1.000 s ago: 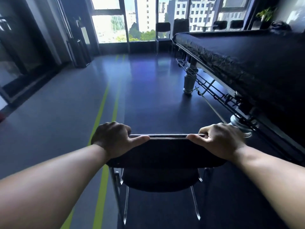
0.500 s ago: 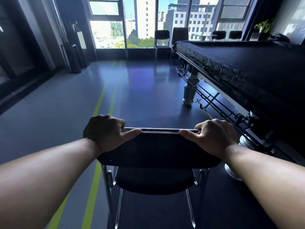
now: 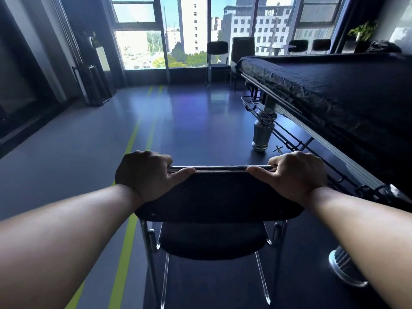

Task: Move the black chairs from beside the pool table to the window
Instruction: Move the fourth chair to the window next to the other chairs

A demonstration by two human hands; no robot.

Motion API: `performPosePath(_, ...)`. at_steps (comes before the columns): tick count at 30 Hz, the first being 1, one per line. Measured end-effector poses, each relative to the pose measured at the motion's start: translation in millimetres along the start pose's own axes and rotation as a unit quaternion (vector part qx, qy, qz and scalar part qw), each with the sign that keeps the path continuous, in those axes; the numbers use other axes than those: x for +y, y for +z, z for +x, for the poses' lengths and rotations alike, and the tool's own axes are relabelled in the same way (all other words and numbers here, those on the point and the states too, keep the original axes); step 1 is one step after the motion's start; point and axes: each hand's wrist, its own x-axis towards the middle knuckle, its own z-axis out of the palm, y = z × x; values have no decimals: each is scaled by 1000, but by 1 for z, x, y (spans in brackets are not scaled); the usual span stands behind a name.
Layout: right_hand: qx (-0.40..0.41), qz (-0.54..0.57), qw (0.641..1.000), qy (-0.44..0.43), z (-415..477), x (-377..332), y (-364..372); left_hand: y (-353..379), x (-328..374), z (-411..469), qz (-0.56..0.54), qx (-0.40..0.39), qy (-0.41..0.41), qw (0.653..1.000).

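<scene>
Closer to the window now: you've pushed the chair further along the pool table. Left grip and right grip each clamp the backrest top, which runs left-right dead ahead. Table edge sits near your right; open floor ahead and left.

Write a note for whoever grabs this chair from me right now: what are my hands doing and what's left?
Left hand and right hand both grip the backrest top of the black chair.
It is beside the pool table, facing the window.
Two black chairs stand at the window.
Left: take this chair across the floor and set it by them.
</scene>
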Motion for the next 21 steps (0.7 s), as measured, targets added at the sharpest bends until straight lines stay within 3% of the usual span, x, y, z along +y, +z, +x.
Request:
performPosePath(16,33,11,999,-37,193,61,116,113,-35,168,29,6,-22,999)
performPosePath(21,7,35,999,-37,254,77,149,145,-45,217,25,5,-38,999)
